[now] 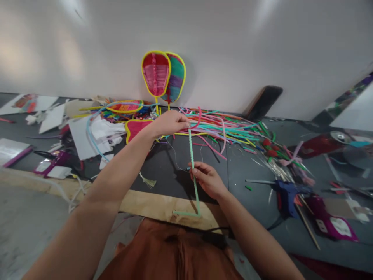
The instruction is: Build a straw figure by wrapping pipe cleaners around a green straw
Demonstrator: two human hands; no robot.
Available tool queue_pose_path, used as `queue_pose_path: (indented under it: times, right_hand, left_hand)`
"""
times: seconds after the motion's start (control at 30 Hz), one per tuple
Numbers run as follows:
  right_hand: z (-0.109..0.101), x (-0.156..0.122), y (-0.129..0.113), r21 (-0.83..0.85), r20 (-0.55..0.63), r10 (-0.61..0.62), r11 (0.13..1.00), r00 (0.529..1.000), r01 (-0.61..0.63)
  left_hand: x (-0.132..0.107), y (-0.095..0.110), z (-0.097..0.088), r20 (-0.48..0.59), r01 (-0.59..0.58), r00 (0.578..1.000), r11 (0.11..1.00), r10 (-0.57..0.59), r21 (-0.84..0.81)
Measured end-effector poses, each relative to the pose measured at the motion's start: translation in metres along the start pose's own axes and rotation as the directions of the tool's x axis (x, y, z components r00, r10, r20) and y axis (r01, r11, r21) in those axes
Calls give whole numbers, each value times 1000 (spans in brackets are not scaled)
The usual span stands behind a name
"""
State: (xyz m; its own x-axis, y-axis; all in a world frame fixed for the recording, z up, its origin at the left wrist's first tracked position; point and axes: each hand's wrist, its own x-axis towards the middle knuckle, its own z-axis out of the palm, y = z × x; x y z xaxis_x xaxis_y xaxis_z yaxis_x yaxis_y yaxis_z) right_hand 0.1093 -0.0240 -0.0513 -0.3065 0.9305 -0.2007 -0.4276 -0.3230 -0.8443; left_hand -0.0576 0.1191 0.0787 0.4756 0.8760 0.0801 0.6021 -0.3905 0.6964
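One bent, pale-green pipe cleaner (191,147) we hold above the tabletop (237,171), fingers of our left hand (172,123) pinching it high, those of our right hand (209,180) lower.

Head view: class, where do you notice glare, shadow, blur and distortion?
Head view: pale glare patches on the wall at upper left; head view: soft shadow on the wall beside the fans; head view: red can at right smeared, the twist of the mint-green stem clearer; head view: forearms seemingly stretched toward the bottom corners.
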Motion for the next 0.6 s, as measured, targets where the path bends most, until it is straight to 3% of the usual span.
queue_pose_path:
  times: [0.1, 0.3, 0.5, 0.6]
  right_hand:
    - [-1, 0, -1, 5, -2, 9, 1000, 1000, -9]
    - [-1, 0, -3, 13, 0, 19, 1000, 1000, -19]
    - [-2, 1, -5, 57, 22, 4, 998, 1000, -6]
    - [-1, 0, -8, 67, 39, 56, 996, 998, -58]
  left_hand:
    - [3, 0, 1, 97, -56, 994, 993, 45, 104]
    - [7, -2, 6, 106, -12, 994, 994, 1, 105]
    - [11, -10, 2, 26, 67, 997, 998, -68, 14]
    - [13, -17, -8, -35, 99, 994, 994, -101, -46]
